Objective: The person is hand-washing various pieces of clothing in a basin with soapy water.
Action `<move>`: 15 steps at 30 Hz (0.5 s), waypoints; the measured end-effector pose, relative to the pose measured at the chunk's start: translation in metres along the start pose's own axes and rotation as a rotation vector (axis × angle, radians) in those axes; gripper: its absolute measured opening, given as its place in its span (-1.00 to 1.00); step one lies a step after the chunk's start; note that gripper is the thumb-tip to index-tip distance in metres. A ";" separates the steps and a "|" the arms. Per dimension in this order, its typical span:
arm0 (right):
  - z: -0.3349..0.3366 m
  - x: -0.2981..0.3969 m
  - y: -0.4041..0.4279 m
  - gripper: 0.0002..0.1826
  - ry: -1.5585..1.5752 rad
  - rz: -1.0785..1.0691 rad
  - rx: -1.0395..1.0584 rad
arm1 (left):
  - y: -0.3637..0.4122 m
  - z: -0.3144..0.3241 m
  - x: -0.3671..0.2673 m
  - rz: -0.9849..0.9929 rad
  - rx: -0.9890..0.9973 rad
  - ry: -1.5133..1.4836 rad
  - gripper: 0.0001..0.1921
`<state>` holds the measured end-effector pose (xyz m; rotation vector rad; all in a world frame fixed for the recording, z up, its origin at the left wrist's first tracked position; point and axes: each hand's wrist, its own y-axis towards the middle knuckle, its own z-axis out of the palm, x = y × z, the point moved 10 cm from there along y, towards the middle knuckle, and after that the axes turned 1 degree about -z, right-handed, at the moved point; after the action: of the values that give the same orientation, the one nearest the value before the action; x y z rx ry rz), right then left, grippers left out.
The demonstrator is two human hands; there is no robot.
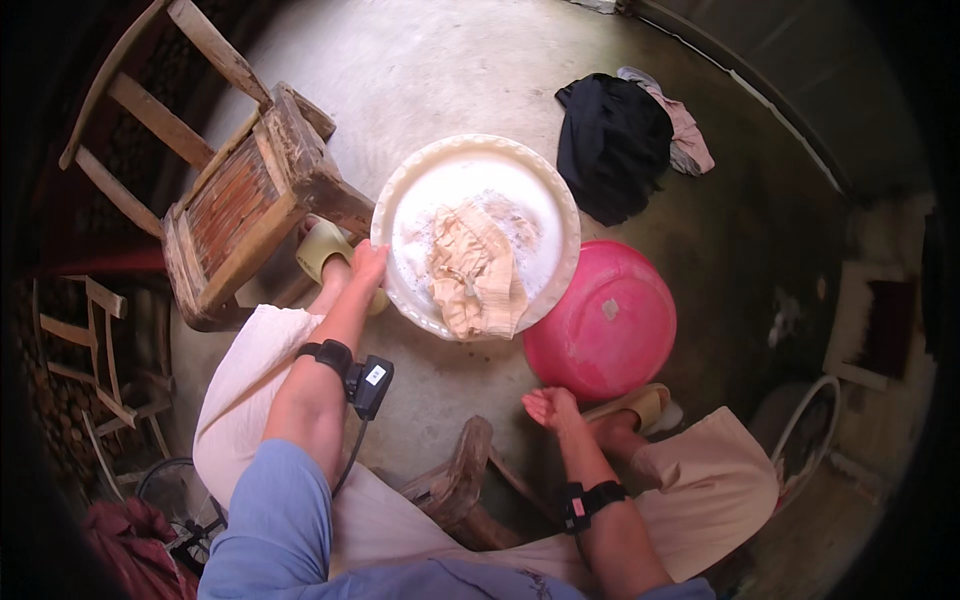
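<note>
A pale plastic basin [382,217] with a scalloped rim holds white, sudsy water. Beige cloth [480,270], apparently a garment with a gathered waistband, lies in the suds and drapes over the near rim. My left hand [369,262] grips the basin's left rim; the fingers are partly hidden. My right hand [551,407] is empty, palm turned up and fingers loosely extended, just below a pink plastic basin [600,322]. That pink basin sits on the floor, seemingly bottom up, and the pale basin overlaps its upper left edge in this view.
A worn wooden chair [232,210] stands left of the pale basin. Beyond the pink basin, dark cloth [615,142] and pinkish cloth [686,131] lie heaped on the concrete floor [435,67]. Part of a wooden stool [465,465] shows between my legs. A cable hangs from my left armband [367,382].
</note>
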<state>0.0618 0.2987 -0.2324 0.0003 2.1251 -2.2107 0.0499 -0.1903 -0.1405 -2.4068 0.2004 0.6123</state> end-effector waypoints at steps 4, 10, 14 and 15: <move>0.099 0.124 -0.103 -0.77 -0.450 -0.747 0.132 | 0.009 -0.010 0.011 0.021 -0.070 0.003 -0.66; 0.112 0.275 -0.154 -0.68 -0.491 -1.471 -0.405 | 0.008 -0.005 -0.009 0.099 -0.145 -0.005 -0.67; 0.134 0.288 -0.098 -0.65 -0.190 -1.086 -0.074 | 0.019 0.019 0.006 -0.042 -0.011 -0.805 -0.76; 0.133 0.291 -0.096 -0.65 -0.186 -1.087 -0.074 | 0.018 0.024 0.002 -0.038 -0.010 -0.803 -0.76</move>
<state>-0.2270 0.1537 -0.1465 -1.6304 2.3599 -2.3478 0.0378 -0.1896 -0.1679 -1.9792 -0.1913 1.4869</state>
